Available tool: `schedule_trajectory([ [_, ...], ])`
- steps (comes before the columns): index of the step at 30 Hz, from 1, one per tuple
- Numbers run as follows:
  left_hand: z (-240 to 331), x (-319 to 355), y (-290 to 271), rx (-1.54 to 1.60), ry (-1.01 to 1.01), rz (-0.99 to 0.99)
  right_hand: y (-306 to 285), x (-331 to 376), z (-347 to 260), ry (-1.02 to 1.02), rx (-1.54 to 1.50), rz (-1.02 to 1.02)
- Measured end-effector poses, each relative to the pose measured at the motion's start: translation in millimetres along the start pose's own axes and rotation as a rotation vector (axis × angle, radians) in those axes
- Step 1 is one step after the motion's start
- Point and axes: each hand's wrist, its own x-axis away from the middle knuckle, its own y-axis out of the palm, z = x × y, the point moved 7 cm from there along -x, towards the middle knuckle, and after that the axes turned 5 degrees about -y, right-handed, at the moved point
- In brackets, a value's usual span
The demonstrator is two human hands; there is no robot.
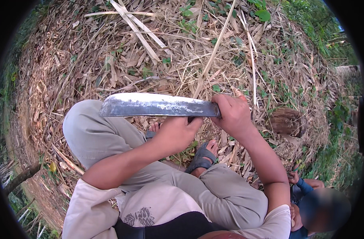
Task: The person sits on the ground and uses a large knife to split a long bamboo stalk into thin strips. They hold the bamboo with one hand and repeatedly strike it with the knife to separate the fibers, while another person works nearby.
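Observation:
A machete (158, 106) with a broad, worn grey blade lies level across the view, its wide end over my left knee. My right hand (233, 114) is closed around its handle end, fingers at the base of the blade. Just below the blade is my left hand (177, 133), with its fingers curled shut against the lower edge. A small dark bit shows by the left thumb; what that hand grips is hidden. Under both hands are my bent legs in grey trousers (138, 167) and a sandalled foot (202, 156).
Dry leaves and straw cover the ground. Pale split strips (139, 34) lie ahead, and a long thin strip (217, 47) runs toward the blade. A brown stump (284, 121) stands right. Another person (305, 191) sits at the lower right. A dark branch (23, 178) juts in left.

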Motion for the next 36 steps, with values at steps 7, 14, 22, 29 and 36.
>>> schedule_trajectory([
  [7,-9.9,-3.8,14.4,0.175,-0.078,-0.044,1.8,11.5,34.3,0.161,0.015,0.028],
  [14,-6.3,-4.8,20.2,0.158,-0.013,-0.002,4.5,19.9,42.6,0.183,0.056,0.004],
  [22,-7.8,6.4,43.1,0.579,-0.404,-0.271,18.1,30.1,20.7,0.207,-0.068,-0.094],
  [29,-19.6,18.3,49.9,0.675,-0.53,-0.408,31.5,53.8,26.6,0.313,-0.134,-0.141],
  [36,-8.9,24.2,34.1,0.858,-0.506,-0.345,31.4,48.1,24.8,0.303,-0.158,-0.088],
])
